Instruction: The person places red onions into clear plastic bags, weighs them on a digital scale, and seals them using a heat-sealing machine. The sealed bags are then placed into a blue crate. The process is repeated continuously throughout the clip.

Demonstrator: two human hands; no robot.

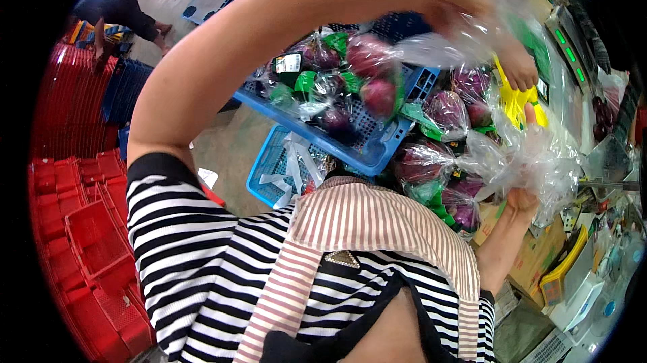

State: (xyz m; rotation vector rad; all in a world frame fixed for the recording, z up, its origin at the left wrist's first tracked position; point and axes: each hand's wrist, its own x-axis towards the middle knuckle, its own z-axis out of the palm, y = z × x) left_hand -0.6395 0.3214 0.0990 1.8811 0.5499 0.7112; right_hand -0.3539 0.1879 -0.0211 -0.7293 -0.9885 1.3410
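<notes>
My left arm reaches across the top, and the left hand (458, 6), smeared by motion, is closed on the twisted neck of a clear bag of purple-red round produce (379, 97). That bag hangs over a blue crate (367, 154) holding several similar bags with green inserts. On the right, my right hand (524, 191) is wrapped in crumpled clear plastic (495, 157) and seems to grip the gathered necks of other produce bags (424, 161). One finger sticks up through the film; the rest are partly hidden. Beyond it another person's hand (519, 70) is beside a yellow bag (515, 104).
A smaller blue basket (266, 178) with pale plastic strips sits below the crate. Stacked red crates (101, 235) stand on the left, where a person in dark clothes (121, 13) bends over. At right are a scale display (569, 53), cardboard (539, 255) and a yellow-edged tray (565, 265).
</notes>
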